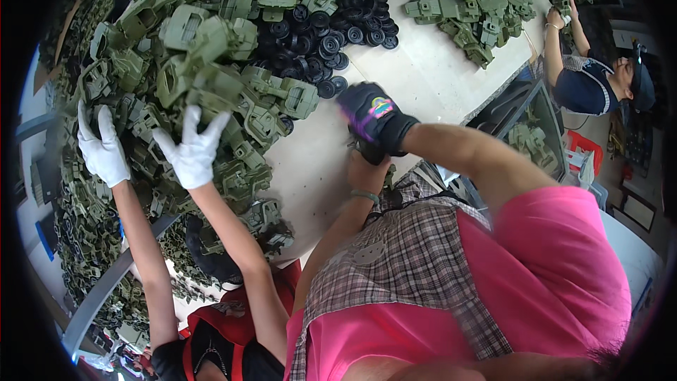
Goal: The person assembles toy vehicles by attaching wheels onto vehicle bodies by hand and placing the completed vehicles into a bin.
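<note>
Black plastic wheels (310,44) lie heaped on the far side, beside olive-green toy-vehicle shells (300,97) on the left, probably to keep both within reach. Near us, our gloved right hand (375,117) covers our left hand (367,165), perhaps to steady something; we cannot tell whether either grips.

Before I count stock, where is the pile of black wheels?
In the head view, the pile of black wheels sits upper centre on the pale table, beside green plastic parts.
</note>
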### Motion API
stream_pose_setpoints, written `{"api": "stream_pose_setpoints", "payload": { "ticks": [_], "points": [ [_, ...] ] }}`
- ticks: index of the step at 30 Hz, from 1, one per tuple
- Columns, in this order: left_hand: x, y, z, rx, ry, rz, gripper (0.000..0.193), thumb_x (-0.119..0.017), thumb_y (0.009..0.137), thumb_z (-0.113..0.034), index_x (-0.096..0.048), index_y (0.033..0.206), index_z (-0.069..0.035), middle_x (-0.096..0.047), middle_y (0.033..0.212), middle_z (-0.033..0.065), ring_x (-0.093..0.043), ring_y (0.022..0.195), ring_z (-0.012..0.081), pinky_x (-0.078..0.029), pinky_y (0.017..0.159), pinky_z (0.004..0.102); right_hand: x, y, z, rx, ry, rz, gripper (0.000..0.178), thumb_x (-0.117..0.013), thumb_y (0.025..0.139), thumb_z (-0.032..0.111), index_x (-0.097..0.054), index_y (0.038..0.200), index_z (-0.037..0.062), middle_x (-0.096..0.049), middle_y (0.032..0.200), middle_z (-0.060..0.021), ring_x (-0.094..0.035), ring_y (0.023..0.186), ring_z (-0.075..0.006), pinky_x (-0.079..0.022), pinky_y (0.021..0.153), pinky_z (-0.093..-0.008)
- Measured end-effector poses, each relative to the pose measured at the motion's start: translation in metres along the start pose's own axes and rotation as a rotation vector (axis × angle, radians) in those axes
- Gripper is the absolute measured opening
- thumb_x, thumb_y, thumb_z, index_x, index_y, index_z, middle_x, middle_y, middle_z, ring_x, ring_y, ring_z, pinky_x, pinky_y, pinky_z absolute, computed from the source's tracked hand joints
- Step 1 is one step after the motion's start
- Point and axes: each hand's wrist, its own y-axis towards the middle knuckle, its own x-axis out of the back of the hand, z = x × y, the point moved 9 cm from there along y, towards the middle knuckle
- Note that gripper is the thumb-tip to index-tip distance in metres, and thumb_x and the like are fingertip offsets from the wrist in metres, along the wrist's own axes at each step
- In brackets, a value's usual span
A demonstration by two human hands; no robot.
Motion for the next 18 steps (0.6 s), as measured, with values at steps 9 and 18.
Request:
{"api": "stream_pose_setpoints", "payload": {
  "ticks": [9, 18],
  "points": [
    [-0.099, 0.007, 0.063, -0.073, -0.316, -0.632, 0.064, -0.085, 0.09, -0.042, -0.058, 0.121, 0.007, -0.068, 0.116, 0.0183, -0.065, 0.106, 0.0264, -0.051, 0.099, 0.0398, 0.02, 0.011, -0.08, 0.004, 0.039, -0.248, 0.035, -0.077, 0.087, 0.026, -0.062, 0.11, 0.0056, -0.066, 0.102, -0.0219, -0.064, 0.097, -0.0427, -0.052, 0.083, -0.0494],
    [-0.079, -0.02, 0.047, -0.145, 0.024, -0.54, 0.086, -0.093, 0.077, -0.023, -0.046, 0.143, 0.005, -0.048, 0.143, 0.0229, -0.051, 0.13, 0.0341, -0.043, 0.111, 0.0452, 0.083, 0.05, -0.129, 0.025, -0.215, -0.25, 0.027, -0.071, 0.082, 0.02, -0.063, 0.101, 0.0026, -0.066, 0.096, -0.024, -0.063, 0.094, -0.0439, -0.051, 0.082, -0.0534]
  ]
}}
